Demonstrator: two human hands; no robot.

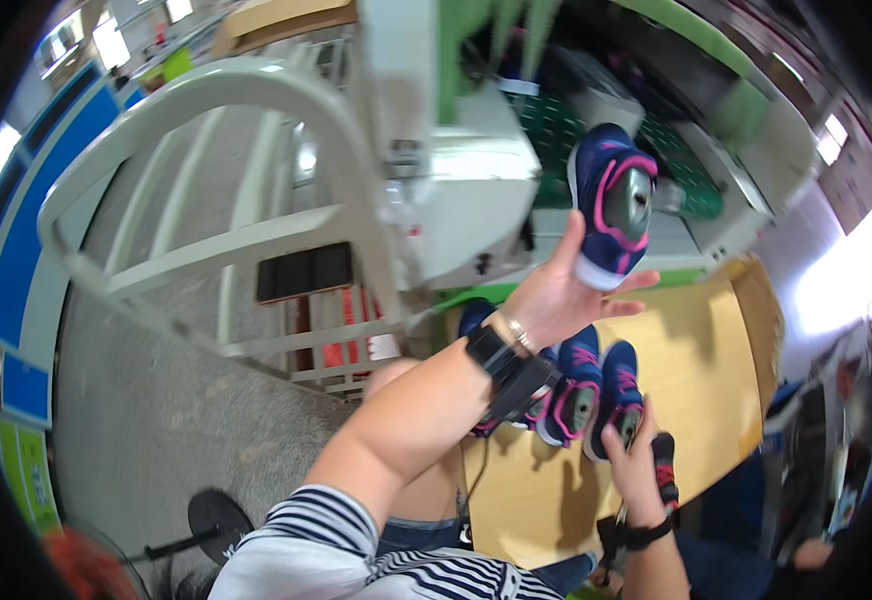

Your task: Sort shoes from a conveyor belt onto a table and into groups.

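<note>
The left hand (556,305) is placed at the heel of a raised shoe (608,210), with the thumb along the sole edge and the fingers spread; whether the shoe is gripped or merely propped cannot be told. The shoe is seen in front of the green belt (546,122); contact with the belt cannot be confirmed. If it is only propped, it could be tipped off the palm by a small wrist turn. The toe could be knocked against the machine (481,185) if the shoe is carried too low.

On the bench (701,370), the heel of the end shoe (617,375) appears to be grasped by the right hand (639,465). The middle shoe (581,380), just beside it, could be toppled by a sideways drag. The black shoe (665,470) could be displaced by an outward swing of the right hand.
</note>
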